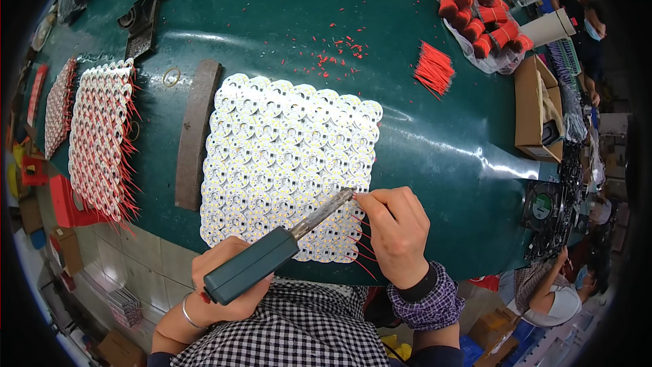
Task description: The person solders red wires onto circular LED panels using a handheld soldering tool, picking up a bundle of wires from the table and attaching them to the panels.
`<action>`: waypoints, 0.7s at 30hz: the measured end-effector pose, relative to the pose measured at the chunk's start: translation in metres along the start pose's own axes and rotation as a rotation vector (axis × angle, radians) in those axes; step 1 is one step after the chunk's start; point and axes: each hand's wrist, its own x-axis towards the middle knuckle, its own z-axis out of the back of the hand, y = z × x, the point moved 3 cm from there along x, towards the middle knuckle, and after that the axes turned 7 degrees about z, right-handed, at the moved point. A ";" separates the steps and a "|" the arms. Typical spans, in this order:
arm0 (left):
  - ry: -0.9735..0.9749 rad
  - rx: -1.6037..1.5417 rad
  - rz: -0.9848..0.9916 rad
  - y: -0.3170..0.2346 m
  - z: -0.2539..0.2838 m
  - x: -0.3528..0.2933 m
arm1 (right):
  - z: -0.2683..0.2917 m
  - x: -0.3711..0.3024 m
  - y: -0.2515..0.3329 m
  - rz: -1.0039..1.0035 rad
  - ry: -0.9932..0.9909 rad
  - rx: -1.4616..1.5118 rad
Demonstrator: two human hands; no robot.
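A panel of joined round white LED boards lies flat on the green table in front of me. My left hand is closed around the dark green handle of a soldering iron, whose metal tip reaches up to the panel's right edge. Right beside that tip, my right hand pinches a thin red wire, mostly hidden by the fingers. Below it, several red wires stick out from the panel's lower right edge.
A brown metal bar lies left of the panel. Farther left are wired panels. Red wire clippings, a loose wire pile and bagged wire bundles lie beyond. A cardboard box and a fan stand right; co-workers sit there.
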 end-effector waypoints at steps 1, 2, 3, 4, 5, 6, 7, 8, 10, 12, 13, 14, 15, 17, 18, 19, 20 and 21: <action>-0.024 0.006 -0.031 0.000 0.001 -0.001 | 0.000 0.000 0.000 0.003 0.001 -0.009; -0.024 0.007 -0.031 -0.001 0.001 0.000 | 0.000 0.001 0.001 0.006 0.002 -0.018; -0.038 0.015 -0.036 -0.003 0.002 0.002 | 0.002 0.002 0.001 0.006 0.002 -0.019; -0.053 0.024 -0.041 -0.005 0.002 0.003 | 0.005 0.004 0.002 0.016 -0.024 -0.029; -0.053 0.023 -0.042 -0.005 0.001 0.004 | 0.008 0.005 0.003 0.026 -0.050 -0.039; -0.051 -0.015 -0.003 -0.005 0.001 0.004 | 0.008 0.005 0.002 0.026 -0.051 -0.038; -0.049 -0.052 0.036 -0.004 0.001 0.004 | 0.009 0.005 0.000 0.018 -0.056 -0.052; -0.050 -0.051 0.035 -0.006 0.001 0.005 | 0.010 0.005 -0.001 0.009 -0.061 -0.065; -0.021 -0.061 0.039 -0.007 -0.001 0.008 | 0.008 0.004 -0.003 -0.001 -0.054 -0.068; -0.005 -0.070 0.055 -0.006 -0.002 0.010 | 0.006 0.002 -0.005 -0.010 -0.047 -0.069; 0.010 -0.078 0.072 -0.006 -0.002 0.010 | 0.005 0.001 -0.006 -0.018 -0.049 -0.066; 0.011 -0.078 0.072 -0.006 -0.003 0.011 | 0.004 0.000 -0.006 -0.027 -0.051 -0.063; 0.016 -0.060 0.040 -0.006 -0.003 0.013 | 0.004 0.001 -0.006 -0.027 -0.051 -0.062; 0.023 -0.042 0.011 -0.006 -0.004 0.014 | 0.004 0.001 -0.006 -0.023 -0.041 -0.062; 0.029 -0.061 0.032 -0.005 -0.004 0.014 | 0.004 0.001 -0.007 -0.024 -0.041 -0.060; 0.035 -0.081 0.055 -0.004 -0.005 0.015 | 0.004 0.001 -0.007 -0.026 -0.038 -0.060; 0.036 -0.080 0.057 -0.004 -0.006 0.016 | 0.003 0.000 -0.008 -0.027 -0.036 -0.059; 0.033 -0.095 0.077 -0.005 -0.006 0.015 | 0.004 0.000 -0.007 -0.025 -0.037 -0.061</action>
